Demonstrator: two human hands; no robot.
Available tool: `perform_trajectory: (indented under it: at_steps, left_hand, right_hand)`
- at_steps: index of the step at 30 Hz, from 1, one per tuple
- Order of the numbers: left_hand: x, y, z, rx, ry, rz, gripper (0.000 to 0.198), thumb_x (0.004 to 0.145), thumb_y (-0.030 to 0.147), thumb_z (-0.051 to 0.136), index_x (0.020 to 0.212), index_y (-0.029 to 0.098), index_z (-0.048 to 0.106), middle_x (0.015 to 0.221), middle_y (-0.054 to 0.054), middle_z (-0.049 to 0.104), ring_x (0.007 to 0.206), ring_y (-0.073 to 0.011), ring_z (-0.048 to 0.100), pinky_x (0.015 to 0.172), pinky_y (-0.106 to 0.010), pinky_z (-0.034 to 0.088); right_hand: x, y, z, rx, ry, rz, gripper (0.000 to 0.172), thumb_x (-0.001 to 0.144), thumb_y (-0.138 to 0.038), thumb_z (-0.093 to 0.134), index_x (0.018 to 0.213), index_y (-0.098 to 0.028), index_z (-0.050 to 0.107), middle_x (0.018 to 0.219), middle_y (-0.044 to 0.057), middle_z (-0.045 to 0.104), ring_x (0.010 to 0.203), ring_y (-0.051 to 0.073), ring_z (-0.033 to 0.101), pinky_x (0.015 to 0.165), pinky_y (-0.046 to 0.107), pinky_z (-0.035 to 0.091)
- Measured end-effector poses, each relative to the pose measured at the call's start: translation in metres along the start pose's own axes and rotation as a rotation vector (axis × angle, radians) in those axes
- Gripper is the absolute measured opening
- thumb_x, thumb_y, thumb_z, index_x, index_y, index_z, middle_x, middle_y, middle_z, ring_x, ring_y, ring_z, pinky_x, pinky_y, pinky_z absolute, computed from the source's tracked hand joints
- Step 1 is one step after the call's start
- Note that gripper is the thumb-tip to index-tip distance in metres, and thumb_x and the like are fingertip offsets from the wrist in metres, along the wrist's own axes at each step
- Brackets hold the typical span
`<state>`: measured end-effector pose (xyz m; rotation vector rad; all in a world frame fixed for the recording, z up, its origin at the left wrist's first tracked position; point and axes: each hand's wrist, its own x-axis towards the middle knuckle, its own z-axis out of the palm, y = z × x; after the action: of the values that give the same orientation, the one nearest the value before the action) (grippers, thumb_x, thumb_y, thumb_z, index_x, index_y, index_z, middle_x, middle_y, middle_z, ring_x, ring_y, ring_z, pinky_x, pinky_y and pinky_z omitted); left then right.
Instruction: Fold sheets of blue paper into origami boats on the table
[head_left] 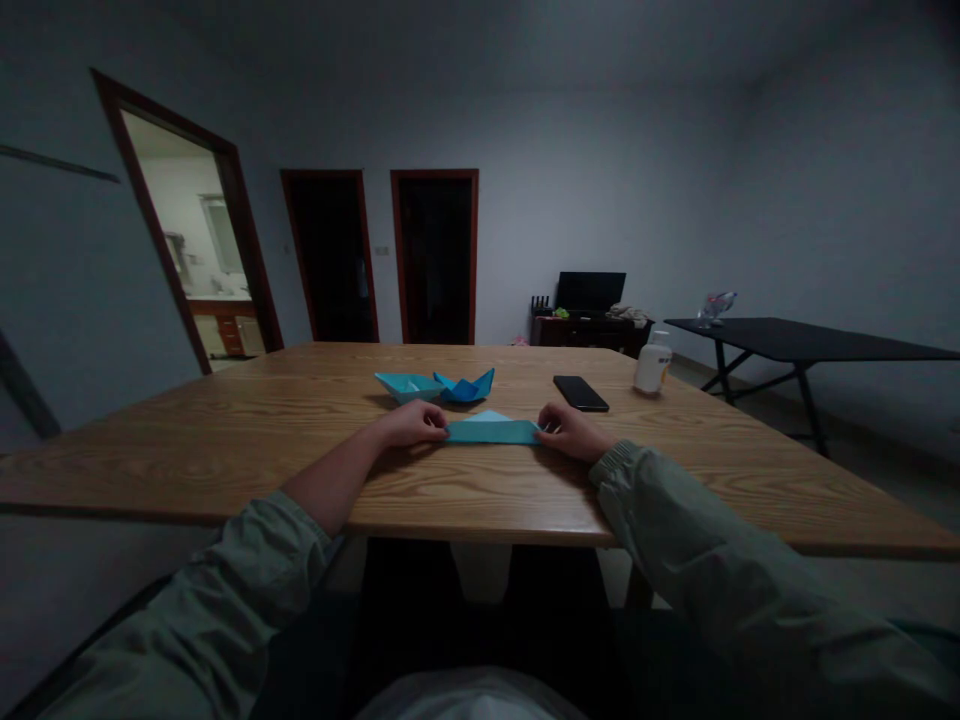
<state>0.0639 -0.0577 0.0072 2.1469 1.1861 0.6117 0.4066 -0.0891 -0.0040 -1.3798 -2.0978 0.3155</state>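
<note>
A light-blue folded paper (491, 432) lies on the table in front of me, a long flat band with a low triangular peak behind it. My left hand (412, 424) pinches its left end between thumb and fingers. At the opposite end, my right hand (574, 432) grips the paper's right corner the same way. Just beyond my left hand sit two folded paper boats, a pale turquoise boat (407, 386) and a deeper blue boat (466, 386), side by side and touching or nearly so.
A black phone (580, 393) lies beyond my right hand on the wooden table (225, 440). Right of it stands a white bottle (653, 364). Farther off are a black table (810, 338) at right and a dark cabinet with a monitor (591, 291).
</note>
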Motion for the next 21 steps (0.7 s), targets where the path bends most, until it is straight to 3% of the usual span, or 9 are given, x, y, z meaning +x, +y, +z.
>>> perform_trajectory:
  at_steps: [6,10,14,17,21]
  left_hand:
    - [0.001,-0.003,-0.003,-0.006,-0.03,0.018,0.035,0.07,0.047,0.069,0.086,0.016,0.074,0.076,-0.003,0.069,0.067,-0.0162,0.057,0.061,-0.026,0.041]
    - [0.002,-0.003,0.0,0.023,0.009,0.039,0.036,0.072,0.044,0.067,0.094,0.016,0.072,0.081,-0.004,0.069,0.07,-0.0161,0.058,0.064,-0.026,0.042]
    - [0.003,-0.001,0.006,0.131,0.063,0.042,0.033,0.071,0.043,0.067,0.092,0.018,0.071,0.074,-0.002,0.065,0.064,-0.0151,0.056,0.058,-0.024,0.039]
    - [0.003,0.001,0.006,0.219,0.04,0.052,0.033,0.066,0.05,0.072,0.083,0.021,0.072,0.074,-0.002,0.065,0.066,-0.0159,0.056,0.056,-0.024,0.037]
    - [0.001,0.005,0.004,0.29,0.075,0.108,0.041,0.057,0.056,0.077,0.081,0.023,0.074,0.083,-0.003,0.068,0.073,-0.0189,0.057,0.06,-0.025,0.037]
  right_hand:
    - [0.0,-0.002,-0.003,-0.006,-0.039,-0.036,0.027,0.081,-0.041,0.059,0.081,-0.016,0.067,0.076,0.005,0.066,0.07,0.017,0.058,0.063,0.027,0.044]
    - [0.0,-0.003,-0.002,-0.081,-0.058,-0.044,0.035,0.087,-0.044,0.049,0.077,-0.016,0.068,0.068,0.003,0.063,0.063,0.015,0.053,0.058,0.026,0.037]
    - [0.0,-0.006,0.001,-0.26,-0.038,-0.012,0.022,0.082,-0.037,0.059,0.082,-0.017,0.066,0.069,0.004,0.063,0.061,0.014,0.051,0.056,0.025,0.034]
    - [-0.003,-0.016,0.001,-0.347,-0.01,-0.116,0.021,0.081,-0.029,0.06,0.098,-0.019,0.067,0.084,0.007,0.066,0.073,0.018,0.056,0.065,0.027,0.04]
    - [-0.007,-0.037,0.002,-0.403,-0.048,-0.33,0.025,0.084,-0.033,0.058,0.102,-0.022,0.071,0.102,0.01,0.066,0.096,0.024,0.058,0.086,0.033,0.04]
